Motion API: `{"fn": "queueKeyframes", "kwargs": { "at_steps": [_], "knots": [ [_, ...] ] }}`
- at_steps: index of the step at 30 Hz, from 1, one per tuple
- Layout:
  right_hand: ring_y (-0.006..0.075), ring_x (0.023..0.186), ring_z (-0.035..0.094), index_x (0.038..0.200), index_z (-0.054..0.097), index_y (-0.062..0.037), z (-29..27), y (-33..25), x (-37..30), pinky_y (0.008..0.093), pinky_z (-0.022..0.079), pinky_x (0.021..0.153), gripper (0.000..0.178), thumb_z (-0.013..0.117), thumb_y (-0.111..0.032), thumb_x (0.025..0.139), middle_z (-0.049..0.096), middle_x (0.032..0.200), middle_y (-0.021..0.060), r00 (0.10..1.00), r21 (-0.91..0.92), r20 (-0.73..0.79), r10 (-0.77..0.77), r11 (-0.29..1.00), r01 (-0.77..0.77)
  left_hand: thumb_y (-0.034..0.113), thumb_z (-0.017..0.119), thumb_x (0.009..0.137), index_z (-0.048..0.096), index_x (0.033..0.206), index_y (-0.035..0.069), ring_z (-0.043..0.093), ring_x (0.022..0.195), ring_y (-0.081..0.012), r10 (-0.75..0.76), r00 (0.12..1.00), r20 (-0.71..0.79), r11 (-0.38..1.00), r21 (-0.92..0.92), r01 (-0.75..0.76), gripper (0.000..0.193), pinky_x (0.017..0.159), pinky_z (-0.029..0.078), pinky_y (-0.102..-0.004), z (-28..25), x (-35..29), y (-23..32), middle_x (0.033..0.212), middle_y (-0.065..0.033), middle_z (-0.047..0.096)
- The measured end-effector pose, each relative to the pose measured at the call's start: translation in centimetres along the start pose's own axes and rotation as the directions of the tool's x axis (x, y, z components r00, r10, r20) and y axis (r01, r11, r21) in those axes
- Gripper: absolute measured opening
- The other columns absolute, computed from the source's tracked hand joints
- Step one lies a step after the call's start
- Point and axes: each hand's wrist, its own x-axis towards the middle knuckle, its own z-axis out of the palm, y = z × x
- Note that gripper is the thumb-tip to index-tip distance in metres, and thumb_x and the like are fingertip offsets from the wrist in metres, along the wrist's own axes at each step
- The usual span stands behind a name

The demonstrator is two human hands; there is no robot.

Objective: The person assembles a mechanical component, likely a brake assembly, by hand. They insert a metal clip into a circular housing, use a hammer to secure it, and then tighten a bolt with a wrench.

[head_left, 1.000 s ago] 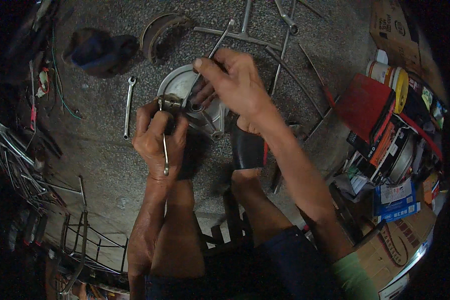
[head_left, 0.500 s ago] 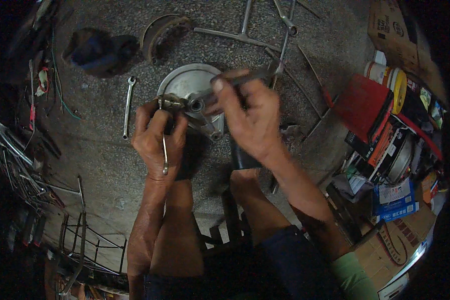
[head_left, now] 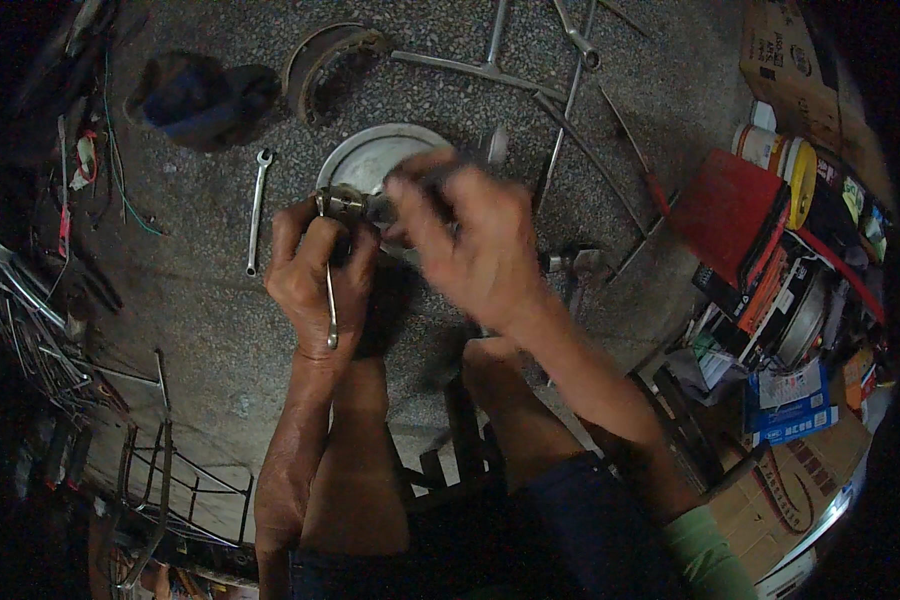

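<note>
My left hand (head_left: 315, 265) is closed, with a thin wrench (head_left: 331, 310) running down across its fingers. A short, shiny ribbed metal cylinder (head_left: 345, 203) lies at its fingertips. Close by on the right, my right hand (head_left: 485, 240) is smeared by motion, its fingers bent near a dark ring-shaped end (head_left: 380, 209) beside the cylinder. Something dark shows among those fingers, but I cannot make it out. Behind both hands a round silver metal plate (head_left: 345, 165) lies on the floor, partly covered by the right hand.
Another wrench (head_left: 257, 215) lies left of the plate. Farther off are a dark cloth bundle (head_left: 200, 100), a curved brake shoe (head_left: 305, 70) and a T-shaped metal bar (head_left: 490, 70). A hammer-like tool (head_left: 573, 263) lies right. Boxes and a red case (head_left: 725, 215) crowd the right side.
My right hand has moved left and closer to the left hand. The long dark bar it held no longer shows clearly. My left hand and its wrench have hardly moved.
</note>
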Motion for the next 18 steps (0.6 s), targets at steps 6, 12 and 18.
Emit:
{"fn": "queueKeyframes", "kwargs": {
  "at_steps": [6,12,18],
  "knots": [
    [0.0216,0.058,0.070,0.082,0.061,0.0049,-1.0,3.0,4.6,0.0332,0.053,0.049,0.028,0.059,-0.019,0.096,0.068,0.071,0.0153,0.889,0.395,0.219,0.403,0.796,-0.458,0.005,0.077,0.069,0.062,0.075,0.001,0.065,0.077,-0.0281,-0.027,1.000,-0.015,0.999,-0.048,0.026,0.016,0.064,0.053,-0.0350,0.1,0.2,0.5,0.093,-0.0137,0.065],
    [0.0238,0.057,0.070,0.083,0.061,0.0079,-1.3,2.4,3.9,0.0329,0.054,0.048,0.029,0.058,-0.018,0.096,0.067,0.068,0.0156,0.888,0.490,0.204,0.413,0.742,-0.458,0.015,0.074,0.080,0.061,0.079,0.001,0.058,0.070,-0.0195,-0.206,0.978,-0.015,0.962,-0.185,0.200,0.019,0.059,0.048,-0.0317,-0.8,-0.2,-0.3,0.088,-0.0114,0.062],
    [0.0229,0.060,0.069,0.096,0.061,0.0074,-1.2,3.0,3.3,0.0314,0.054,0.052,0.030,0.059,-0.023,0.096,0.069,0.077,0.0167,0.892,0.458,0.217,0.396,0.766,-0.451,0.033,0.055,0.098,0.060,0.091,0.001,0.049,0.067,-0.0128,-0.659,0.752,-0.012,0.707,-0.351,0.614,0.034,0.056,0.041,-0.0279,-4.2,1.2,-1.2,0.079,-0.0046,0.056]
  ]
}}
